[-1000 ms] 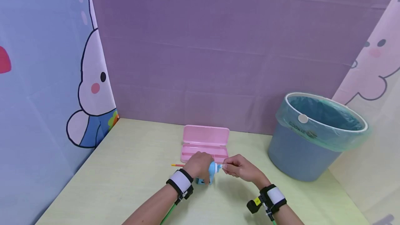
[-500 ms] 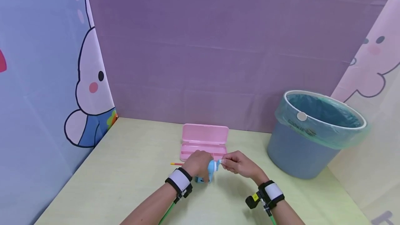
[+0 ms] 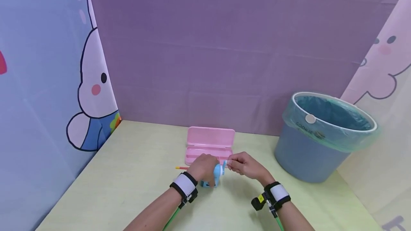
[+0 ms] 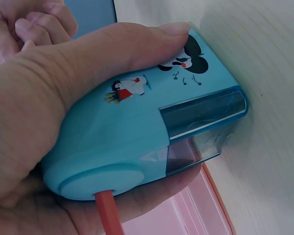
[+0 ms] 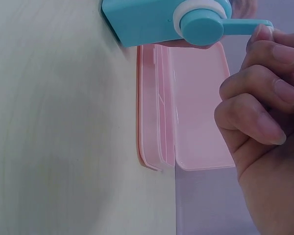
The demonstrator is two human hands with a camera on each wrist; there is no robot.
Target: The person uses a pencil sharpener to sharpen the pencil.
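My left hand [image 3: 203, 168] grips a light-blue crank pencil sharpener [image 4: 103, 137] on the table, its thumb lying along the printed cartoon side. A clear shavings drawer [image 4: 203, 132] shows at the sharpener's base in the left wrist view. From the hole at its front sticks a red pencil [image 4: 109, 213]; in the head view the pencil's yellow end points left. My right hand [image 3: 246, 167] pinches the end of the crank handle [image 5: 242, 27] between thumb and index finger, with the other fingers curled. The handle stands upward in the head view.
Just behind the hands lies an open pink pencil case [image 3: 210, 137], its lid toward the purple backdrop [image 3: 205, 52]. A blue-grey bin [image 3: 308, 156] with a green liner stands at the right. The pale table [image 3: 144, 156] reaches the printed wall at left.
The crank handle has turned from pointing right to pointing up, and my right hand has risen slightly with it. My left hand keeps its grip on the sharpener.
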